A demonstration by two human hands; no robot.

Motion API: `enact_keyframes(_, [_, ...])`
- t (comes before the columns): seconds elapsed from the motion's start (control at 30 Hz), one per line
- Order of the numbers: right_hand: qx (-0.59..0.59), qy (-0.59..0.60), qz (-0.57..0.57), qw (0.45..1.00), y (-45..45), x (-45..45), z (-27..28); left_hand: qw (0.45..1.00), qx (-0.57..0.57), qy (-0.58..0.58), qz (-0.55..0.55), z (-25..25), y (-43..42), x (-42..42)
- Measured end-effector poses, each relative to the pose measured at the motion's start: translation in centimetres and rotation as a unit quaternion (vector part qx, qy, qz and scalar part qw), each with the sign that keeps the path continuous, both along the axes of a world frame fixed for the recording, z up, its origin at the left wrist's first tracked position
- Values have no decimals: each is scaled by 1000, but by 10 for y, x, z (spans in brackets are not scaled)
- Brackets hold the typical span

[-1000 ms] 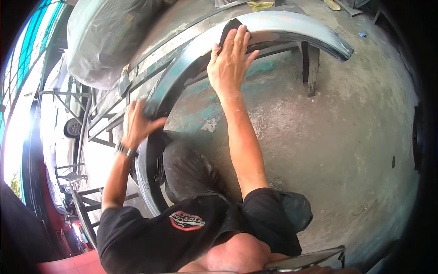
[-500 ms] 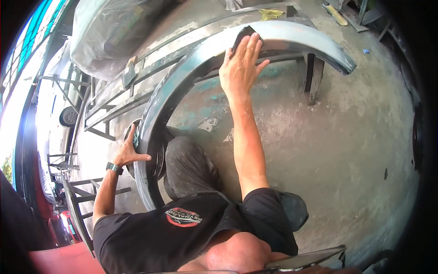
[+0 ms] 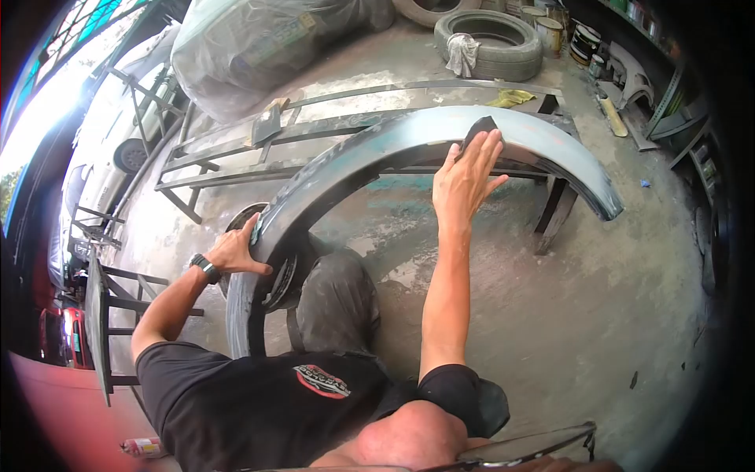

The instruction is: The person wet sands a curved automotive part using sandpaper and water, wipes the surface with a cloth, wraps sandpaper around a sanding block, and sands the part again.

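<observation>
A long curved fender arch (image 3: 322,163), patched grey, white and teal, sweeps from beside my knee up to the right. My left hand (image 3: 230,252) grips its near left stretch, thumb over the face and fingers at the outer edge. A small teal scrap (image 3: 256,229) shows by those fingertips. On the pale upper part, my right hand (image 3: 464,185) lies with fingers extended, pressing a piece of black sandpaper (image 3: 481,126) against the surface. Most of the sandpaper is hidden under the fingers. Below the left hand, a round dark-rimmed object (image 3: 281,285) is partly covered by the arch.
A low metal frame (image 3: 185,167) stands behind and under the arch, with a yellow cloth (image 3: 511,97) on its right end. Beyond are a plastic-covered bulk (image 3: 244,59), a tyre (image 3: 507,67) and several cans (image 3: 550,35). A dark stand (image 3: 100,330) is at left.
The view has tilted up, bringing the tyres and cans into sight. My right hand still presses the sandpaper on the arch's upper part; my left hand keeps its place on the arch.
</observation>
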State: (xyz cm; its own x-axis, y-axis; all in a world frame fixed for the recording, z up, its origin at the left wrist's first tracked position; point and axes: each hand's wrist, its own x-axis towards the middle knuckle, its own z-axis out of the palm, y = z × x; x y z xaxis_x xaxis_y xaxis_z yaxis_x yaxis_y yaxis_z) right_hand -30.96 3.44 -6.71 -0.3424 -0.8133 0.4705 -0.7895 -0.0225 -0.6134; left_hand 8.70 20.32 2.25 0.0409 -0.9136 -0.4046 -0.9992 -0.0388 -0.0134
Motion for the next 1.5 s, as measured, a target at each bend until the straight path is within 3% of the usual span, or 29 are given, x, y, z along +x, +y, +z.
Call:
enact_keyframes(0.13, [11,28,-3,1000,-1,-5,-2,1000,16,-6,13,-2,-2,3])
enact_keyframes(0.17, [-8,-21,12,1000,1,-9,-1,1000,12,-2,12,-8,0,7])
enact_keyframes(0.23, [-168,-215,-18,962,3,-32,-8,1000,-19,19,11,-13,5,6])
enact_keyframes(0.27, [-271,-183,-62,943,0,-64,-14,999,-30,27,9,-17,5,7])
enact_keyframes(0.3, [-302,-184,-153,923,5,-93,-8,999,-39,34,15,-18,8,9])
enact_keyframes(0.37, [-315,-189,-324,872,7,-162,-15,997,-50,53,10,-20,7,9])
enact_keyframes(0.43, [-307,-262,-354,844,11,-240,-26,997,-54,58,-2,-20,8,8])
enact_keyframes(0.53, [-197,-617,-204,734,22,-289,-29,996,-63,57,-11,-22,8,12])
enact_keyframes(0.63, [-265,-637,-78,720,31,-282,-55,996,-67,65,-5,-25,10,17])
enact_keyframes(0.77, [-272,-614,-50,739,61,-263,-39,998,-37,56,5,-25,13,34])
enact_keyframes(0.93, [-269,-589,-138,750,71,-228,-25,995,-58,65,39,-12,40,44])
enact_keyframes(1.13, [-221,-585,-87,776,101,-212,-8,993,-91,57,57,3,55,94])
enact_keyframes(1.23, [-205,-578,-94,784,77,-218,-1,992,-117,38,-19,8,12,122])
enact_keyframes(1.3, [-184,-565,-102,798,51,-235,1,996,-75,50,8,22,-37,87])
enact_keyframes(1.5, [-184,-543,-114,811,2,-286,-5,998,-18,24,-53,14,-114,31])
